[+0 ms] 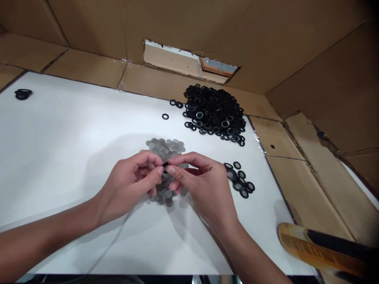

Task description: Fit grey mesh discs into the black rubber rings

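Note:
Between the fingertips of both hands is a small black ring (165,164), partly covered by the fingers. My left hand (130,181) pinches it from the left with thumb and forefinger. From the other side, the thumb and forefinger of my right hand (207,181) grip the same ring. Beneath the hands lies a heap of thin grey discs (161,146), partly hidden by them. To the right of my right hand, several black rings with grey discs filling their centres (238,185) lie in a loose group.
A large pile of black rings (214,108) sits at the back right of the white tabletop (68,157), with a single ring (165,116) beside it. More black rings (23,94) lie far left. Cardboard walls (189,23) surround the table. A yellow-and-black handle (314,244) juts in at lower right.

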### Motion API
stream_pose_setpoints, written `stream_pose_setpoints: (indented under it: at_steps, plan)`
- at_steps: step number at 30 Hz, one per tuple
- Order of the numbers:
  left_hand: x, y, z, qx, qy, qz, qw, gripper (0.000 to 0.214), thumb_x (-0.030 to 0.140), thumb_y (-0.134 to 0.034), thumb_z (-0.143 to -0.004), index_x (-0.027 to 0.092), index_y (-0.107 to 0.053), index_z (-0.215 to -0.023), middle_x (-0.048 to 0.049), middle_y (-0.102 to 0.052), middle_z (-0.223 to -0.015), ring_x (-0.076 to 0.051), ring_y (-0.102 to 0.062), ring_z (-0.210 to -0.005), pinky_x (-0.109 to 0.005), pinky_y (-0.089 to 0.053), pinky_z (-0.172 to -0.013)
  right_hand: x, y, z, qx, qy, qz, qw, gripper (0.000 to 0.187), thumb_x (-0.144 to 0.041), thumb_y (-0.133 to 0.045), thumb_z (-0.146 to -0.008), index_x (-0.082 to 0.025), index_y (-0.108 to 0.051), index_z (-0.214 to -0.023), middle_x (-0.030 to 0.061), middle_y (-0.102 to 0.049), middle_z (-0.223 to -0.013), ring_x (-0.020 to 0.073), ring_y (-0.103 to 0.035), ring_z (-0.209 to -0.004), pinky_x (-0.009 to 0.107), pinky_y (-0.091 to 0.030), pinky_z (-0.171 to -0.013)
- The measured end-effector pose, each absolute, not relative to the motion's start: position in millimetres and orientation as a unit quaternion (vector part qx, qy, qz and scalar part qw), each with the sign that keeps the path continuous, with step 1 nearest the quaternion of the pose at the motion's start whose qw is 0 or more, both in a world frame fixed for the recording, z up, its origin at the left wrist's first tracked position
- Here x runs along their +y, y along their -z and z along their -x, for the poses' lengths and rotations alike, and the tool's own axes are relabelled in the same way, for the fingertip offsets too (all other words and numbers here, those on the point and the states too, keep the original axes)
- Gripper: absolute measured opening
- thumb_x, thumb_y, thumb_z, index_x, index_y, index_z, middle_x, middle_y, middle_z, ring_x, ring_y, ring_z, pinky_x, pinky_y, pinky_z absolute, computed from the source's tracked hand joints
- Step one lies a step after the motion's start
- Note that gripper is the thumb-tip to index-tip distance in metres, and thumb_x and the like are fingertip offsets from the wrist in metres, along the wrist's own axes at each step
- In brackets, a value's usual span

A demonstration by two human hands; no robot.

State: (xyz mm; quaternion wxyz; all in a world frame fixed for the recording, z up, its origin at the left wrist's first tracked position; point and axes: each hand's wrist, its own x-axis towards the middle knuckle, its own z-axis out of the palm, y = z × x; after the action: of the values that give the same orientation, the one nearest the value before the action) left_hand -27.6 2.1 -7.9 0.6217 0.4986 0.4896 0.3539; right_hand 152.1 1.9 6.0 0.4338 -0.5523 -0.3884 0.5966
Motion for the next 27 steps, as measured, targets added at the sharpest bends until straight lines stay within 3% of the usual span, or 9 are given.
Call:
stream_pose_setpoints:
  at_steps: [7,13,21,27]
  plan:
    - [4.9,5.2,28.9,0.447,-0.343,-0.456,0.689,0.012,0.03,-0.067,-0.099,0.02,-0.067,-0.093,0.0056,-0.068,-0.073,-0.01,-0.067,-0.055,-0.022,-0.057,-0.057,-0.6,-6.4,-151.0,-0.37,-0.615,0.515,0.469,0.032,-0.017,-0.098,-0.066,-0.025,-0.083,-0.094,-0.0045,-0.076,-0.078,0.0082,-0.067,-0.05,0.017,-0.055,-0.047]
    - [6.3,8.6,29.2,0.435,-0.348,-0.455,0.695,0.02,0.03,-0.061,-0.105,0.019,-0.066,-0.089,0.0056,-0.068,-0.073,-0.008,-0.068,-0.055,-0.02,-0.057,-0.058,2.7,-4.4,-151.9,-0.379,-0.651,0.514,0.41,0.022,-0.025,-0.096,-0.072,-0.019,-0.079,-0.084,-0.0027,-0.072,-0.059,0.0085,-0.063,-0.051,0.015,-0.054,-0.049]
    - [5.2,9.4,28.8,0.405,-0.354,-0.457,0.708,0.014,0.03,-0.06,-0.106,0.019,-0.065,-0.099,0.0037,-0.073,-0.077,-0.011,-0.073,-0.063,-0.022,-0.061,-0.062,1.5,-3.0,-155.7,-0.37,-0.664,0.49,0.427,0.021,-0.019,-0.095,-0.072,-0.02,-0.079,-0.084,-0.0016,-0.078,-0.069,0.01,-0.07,-0.062,0.017,-0.059,-0.06]
    - [3.8,8.5,33.9,0.402,-0.327,-0.485,0.704,0.009,0.029,-0.071,-0.101,0.021,-0.066,-0.102,0.0043,-0.075,-0.08,-0.01,-0.073,-0.069,-0.02,-0.061,-0.067,3.4,-1.9,-157.3,-0.364,-0.674,0.48,0.428,0.021,-0.018,-0.097,-0.069,-0.021,-0.08,-0.081,-0.0049,-0.076,-0.068,0.0065,-0.068,-0.057,0.013,-0.055,-0.054]
